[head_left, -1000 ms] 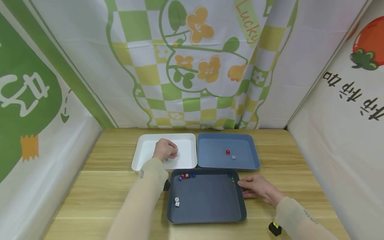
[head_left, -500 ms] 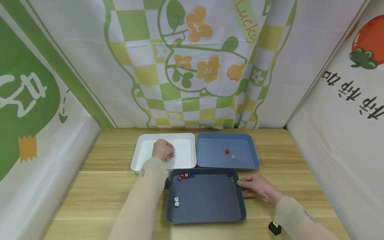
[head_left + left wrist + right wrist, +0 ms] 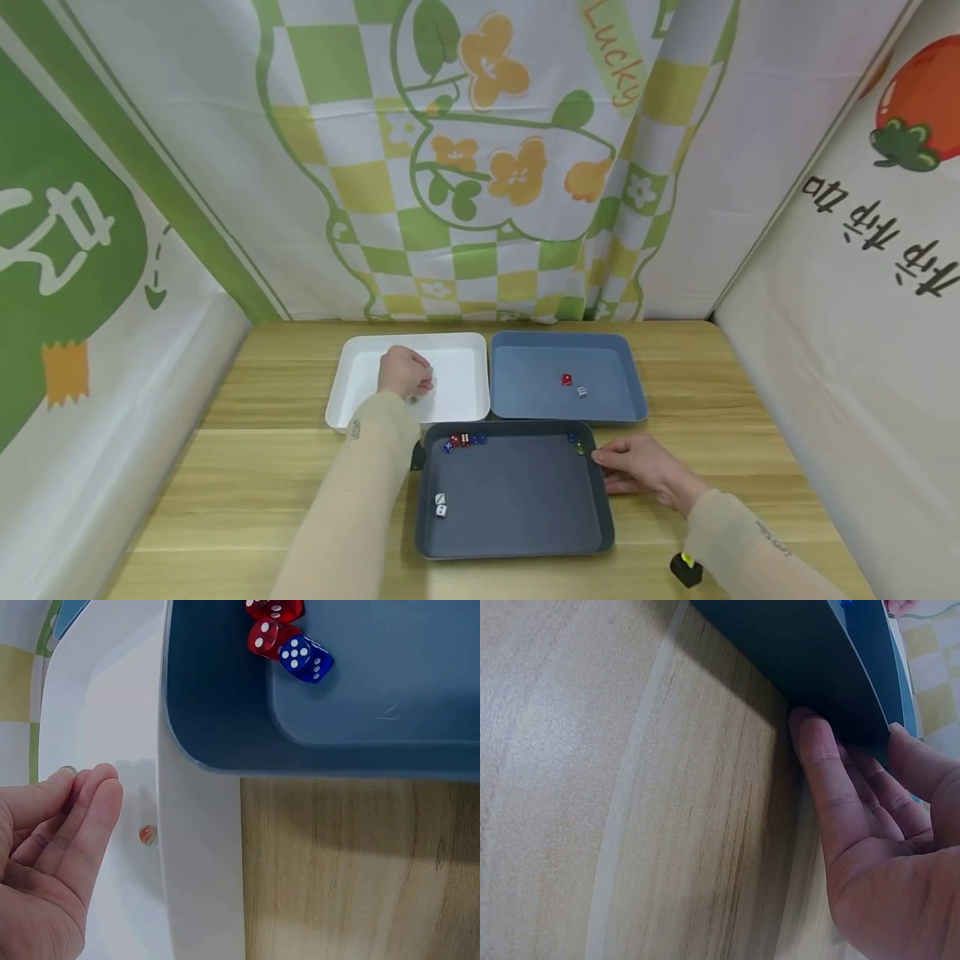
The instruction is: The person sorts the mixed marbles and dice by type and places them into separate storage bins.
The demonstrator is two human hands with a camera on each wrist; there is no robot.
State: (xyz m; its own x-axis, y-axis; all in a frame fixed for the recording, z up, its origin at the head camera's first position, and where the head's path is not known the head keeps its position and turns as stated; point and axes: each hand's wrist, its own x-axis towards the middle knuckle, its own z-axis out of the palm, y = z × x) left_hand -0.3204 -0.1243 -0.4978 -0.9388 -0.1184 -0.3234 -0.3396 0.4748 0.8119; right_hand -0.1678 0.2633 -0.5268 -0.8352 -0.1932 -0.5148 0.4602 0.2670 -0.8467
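Note:
Over the white tray [image 3: 457,354], my left hand [image 3: 52,862] pinches a small clear glass marble [image 3: 70,770] between thumb and index finger; only a sliver of it shows. Below those fingers, an orange-streaked marble [image 3: 148,835] lies on the white tray's floor. My right hand [image 3: 648,468] holds the right wall of the dark grey tray [image 3: 517,500]. Its thumb rests at the rim and its fingers lie against the outside, as the right wrist view shows. In the dark tray's corners sit red dice [image 3: 274,637], blue dice [image 3: 306,658] and a yellow-green die [image 3: 581,448].
Two white dice [image 3: 440,505] lie at the dark tray's left side. Behind it, a blue tray [image 3: 525,400] holds a red die [image 3: 567,380] and a pale die [image 3: 582,392]. All trays stand on a wooden table [image 3: 247,467], with a patterned curtain [image 3: 472,267] behind.
My left hand has shifted slightly left over the white tray, still pinching the marble. The right hand keeps its hold on the dark tray, and the dice have not moved.

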